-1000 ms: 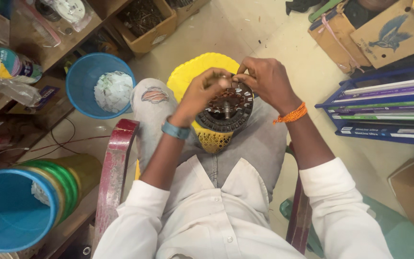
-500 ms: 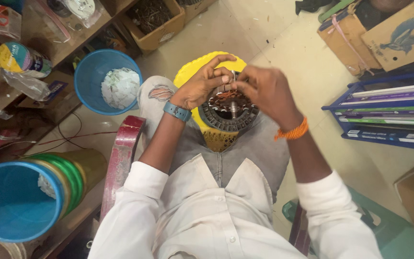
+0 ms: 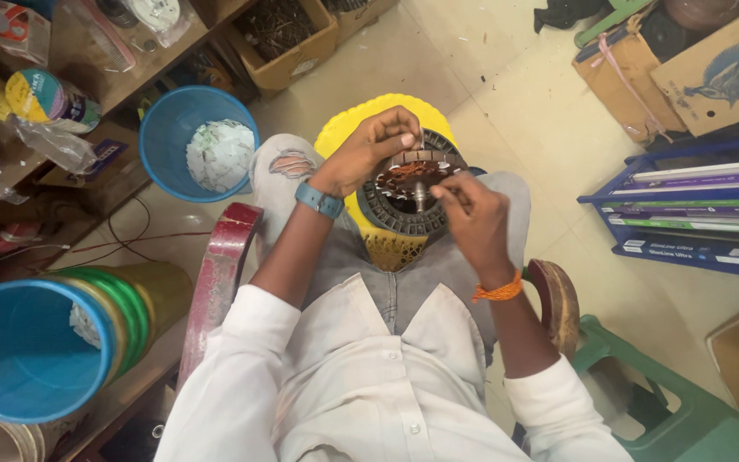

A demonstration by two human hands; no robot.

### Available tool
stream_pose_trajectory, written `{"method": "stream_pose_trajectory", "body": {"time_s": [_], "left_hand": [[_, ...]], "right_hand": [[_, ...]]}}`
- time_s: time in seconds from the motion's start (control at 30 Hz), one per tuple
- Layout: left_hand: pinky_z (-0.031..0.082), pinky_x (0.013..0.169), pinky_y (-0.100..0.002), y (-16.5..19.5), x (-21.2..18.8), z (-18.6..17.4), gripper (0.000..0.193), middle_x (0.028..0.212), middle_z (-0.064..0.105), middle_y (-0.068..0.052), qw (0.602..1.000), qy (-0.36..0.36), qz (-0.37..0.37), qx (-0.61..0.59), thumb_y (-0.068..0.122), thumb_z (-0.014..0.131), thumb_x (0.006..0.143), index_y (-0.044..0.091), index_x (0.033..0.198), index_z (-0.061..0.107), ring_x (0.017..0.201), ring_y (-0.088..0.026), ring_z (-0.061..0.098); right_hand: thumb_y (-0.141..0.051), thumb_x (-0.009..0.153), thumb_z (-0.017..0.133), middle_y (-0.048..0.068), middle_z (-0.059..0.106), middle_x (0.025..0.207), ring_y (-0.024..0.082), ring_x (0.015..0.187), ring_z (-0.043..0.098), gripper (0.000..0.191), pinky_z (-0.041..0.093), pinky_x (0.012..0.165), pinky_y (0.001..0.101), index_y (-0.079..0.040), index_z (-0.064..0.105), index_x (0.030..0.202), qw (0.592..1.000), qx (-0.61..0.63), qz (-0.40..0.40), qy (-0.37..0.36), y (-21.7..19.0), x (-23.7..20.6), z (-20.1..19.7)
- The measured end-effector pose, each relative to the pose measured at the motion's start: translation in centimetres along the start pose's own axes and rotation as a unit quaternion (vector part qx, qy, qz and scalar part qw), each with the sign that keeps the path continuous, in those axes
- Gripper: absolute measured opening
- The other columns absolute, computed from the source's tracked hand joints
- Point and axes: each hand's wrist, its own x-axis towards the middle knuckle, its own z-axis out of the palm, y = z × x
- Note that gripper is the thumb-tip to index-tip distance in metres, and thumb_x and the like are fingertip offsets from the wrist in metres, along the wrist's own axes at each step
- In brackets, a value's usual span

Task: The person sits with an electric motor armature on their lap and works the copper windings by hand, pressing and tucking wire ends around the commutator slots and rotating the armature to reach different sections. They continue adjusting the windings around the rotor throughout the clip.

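Note:
A round dark motor stator (image 3: 405, 201) with copper windings rests on my lap, over a yellow plastic stool (image 3: 369, 120). My left hand (image 3: 374, 145), with a blue wristband, pinches at the stator's far rim with fingertips together. Close to the stator's centre shaft, my right hand (image 3: 472, 218), with an orange thread on the wrist, has its fingers closed on something small that I cannot make out. I sit in a chair with red arms (image 3: 220, 274).
A blue bucket (image 3: 203, 141) with white scraps stands at left, a larger blue tub (image 3: 27, 351) at lower left. Shelves (image 3: 62, 77) with clutter line the left. Cardboard boxes (image 3: 694, 60) and a blue rack (image 3: 694, 214) are at right, a green stool (image 3: 686, 411) lower right.
My right hand has drawn back from the stator's far rim toward its centre. My left hand stays at the far rim. The view has shifted slightly.

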Motion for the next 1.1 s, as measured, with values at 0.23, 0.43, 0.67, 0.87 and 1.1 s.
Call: {"method": "stream_pose_trajectory", "body": {"time_s": [0.23, 0.43, 0.67, 0.87, 1.1], "left_hand": [[0.053, 0.1, -0.03, -0.6, -2.4, 3.3, 0.044, 0.115, 0.071, -0.005, 0.967, 0.077, 0.09, 0.225, 0.018, 0.081, 0.089, 0.006, 0.127, 0.065, 0.112, -0.015, 0.066], [0.055, 0.088, -0.033, -0.3, -2.4, 5.6, 0.027, 0.102, 0.077, -0.005, 0.878, 0.216, 0.093, 0.416, 0.021, 0.082, 0.082, 0.011, 0.107, 0.078, 0.094, -0.02, 0.066], [0.053, 0.091, -0.037, -0.5, -2.5, 6.9, 0.025, 0.104, 0.076, -0.005, 0.849, 0.255, 0.144, 0.439, 0.019, 0.08, 0.081, 0.011, 0.104, 0.075, 0.098, -0.026, 0.063], [0.056, 0.091, -0.035, -0.9, -2.5, 5.4, 0.031, 0.106, 0.076, -0.007, 0.875, 0.212, 0.094, 0.425, 0.023, 0.081, 0.085, 0.011, 0.112, 0.072, 0.101, -0.022, 0.066], [0.056, 0.102, -0.037, 1.2, -0.7, 0.9, 0.059, 0.128, 0.066, -0.016, 0.992, 0.057, -0.073, -0.088, 0.037, 0.058, 0.102, 0.007, 0.151, 0.044, 0.118, -0.023, 0.067]], "right_hand": [[-0.007, 0.097, 0.074, 0.008, 0.065, 0.071, 0.007, 0.057, 0.051, 0.008, 0.041, 0.053, 0.0268, -0.002, 0.074, 0.102, 0.999, 0.002, -0.041, -0.027, 0.1, 1.2, -3.2], [-0.007, 0.096, 0.077, 0.01, 0.061, 0.066, 0.013, 0.055, 0.05, 0.007, 0.04, 0.053, 0.0306, -0.001, 0.074, 0.098, 0.998, -0.058, -0.031, -0.019, -0.5, 3.5, -4.7], [-0.011, 0.095, 0.08, 0.012, 0.063, 0.069, 0.019, 0.054, 0.056, 0.01, 0.044, 0.054, 0.0325, -0.003, 0.075, 0.097, 0.989, -0.102, -0.104, -0.013, -0.1, 6.2, -4.4], [-0.019, 0.091, 0.082, 0.01, 0.068, 0.073, 0.024, 0.062, 0.066, 0.014, 0.049, 0.057, 0.0367, -0.008, 0.074, 0.096, 0.977, -0.141, -0.139, -0.076, 0.8, 8.3, -2.9], [-0.027, 0.085, 0.083, 0.009, 0.066, 0.067, 0.029, 0.062, 0.066, 0.018, 0.049, 0.059, 0.0426, -0.013, 0.074, 0.091, 0.953, -0.208, -0.13, -0.178, 0.8, 11.3, -2.1]]}}
